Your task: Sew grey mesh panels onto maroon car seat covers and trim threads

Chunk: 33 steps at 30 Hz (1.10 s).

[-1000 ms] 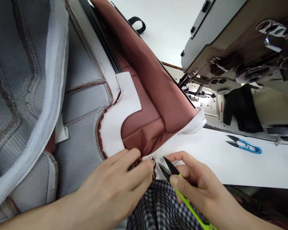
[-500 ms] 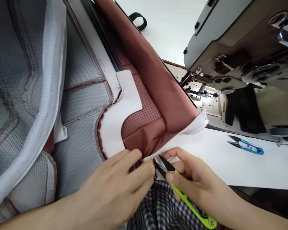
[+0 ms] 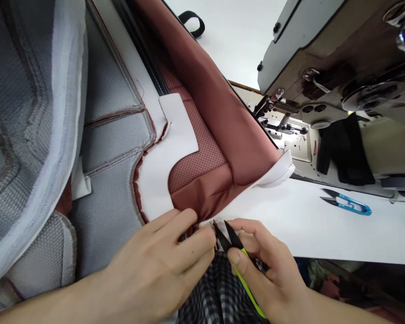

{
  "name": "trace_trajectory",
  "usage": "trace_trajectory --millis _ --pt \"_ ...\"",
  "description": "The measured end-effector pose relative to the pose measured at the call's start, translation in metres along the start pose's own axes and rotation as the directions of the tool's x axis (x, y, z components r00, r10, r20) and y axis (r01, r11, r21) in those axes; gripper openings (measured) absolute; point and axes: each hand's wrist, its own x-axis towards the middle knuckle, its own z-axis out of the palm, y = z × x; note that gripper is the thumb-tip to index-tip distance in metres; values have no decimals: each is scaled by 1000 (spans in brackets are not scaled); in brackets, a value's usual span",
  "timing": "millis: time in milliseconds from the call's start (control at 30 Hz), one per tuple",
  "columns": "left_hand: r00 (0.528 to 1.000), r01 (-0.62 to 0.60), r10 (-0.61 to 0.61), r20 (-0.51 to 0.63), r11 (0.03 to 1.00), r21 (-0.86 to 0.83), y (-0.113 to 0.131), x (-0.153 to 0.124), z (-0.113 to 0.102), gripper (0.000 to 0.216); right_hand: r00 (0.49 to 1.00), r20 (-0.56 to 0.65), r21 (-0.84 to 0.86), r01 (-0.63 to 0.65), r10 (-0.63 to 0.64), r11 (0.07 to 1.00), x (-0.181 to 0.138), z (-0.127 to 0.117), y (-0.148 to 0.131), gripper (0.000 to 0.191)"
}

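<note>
A reddish-brown seat cover [image 3: 212, 78] with perforated panels, white strips and grey backing lies before me. My left hand [image 3: 168, 261] is closed on its near edge, fingers pinching the fabric at the seam. My right hand [image 3: 266, 263] holds thread snips [image 3: 245, 283] with a lime-green handle and black blades. The blades are apart, their tips pointing at loose threads [image 3: 218, 222] beside my left fingertips. The exact spot where the blades meet the fabric is partly hidden by my left fingers.
A sewing machine [image 3: 310, 58] stands at the right, its needle area near the cover's far edge. Blue thread snips [image 3: 346, 202] lie on the white table [image 3: 303, 225]. A black strap loop [image 3: 198, 24] shows at the top. Checked cloth [image 3: 216, 292] lies below my hands.
My right hand has turned, and its green snips now stand more upright with the blades wider apart. The left hand keeps its grip. The view has shifted slightly.
</note>
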Motion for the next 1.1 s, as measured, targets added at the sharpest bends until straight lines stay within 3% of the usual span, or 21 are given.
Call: trace_trajectory --millis 133,367,467,567,700,767,933,1100 --pt "1000 6 -6 13 1000 12 -2 0 0 23 992 -35 290 -103 118 951 -1 5 -1 47" --pt "1000 -6 6 23 1000 8 -3 0 0 27 960 219 341 -242 173 909 6 -9 -9 32" --pt "998 0 -2 70 1000 28 -3 0 -2 21 952 238 368 -270 190 890 7 -11 -13 31" --pt "998 1 -4 68 999 43 -3 -1 0 21 957 208 303 -260 203 917 7 -11 -17 27" --pt "1000 -16 16 9 1000 21 -3 -1 3 22 961 172 72 -233 218 970 3 -12 -19 17" --pt "1000 -7 7 30 1000 18 -2 -1 2 20 967 155 -6 -206 204 979 1 -13 -21 15" --pt "997 20 -22 70 999 32 0 1 -2 17 971 174 -45 -160 165 986 3 -12 -25 9" --pt "999 14 -15 50 1000 14 0 1 0 15 954 178 1 -245 241 970 5 -11 -26 12"
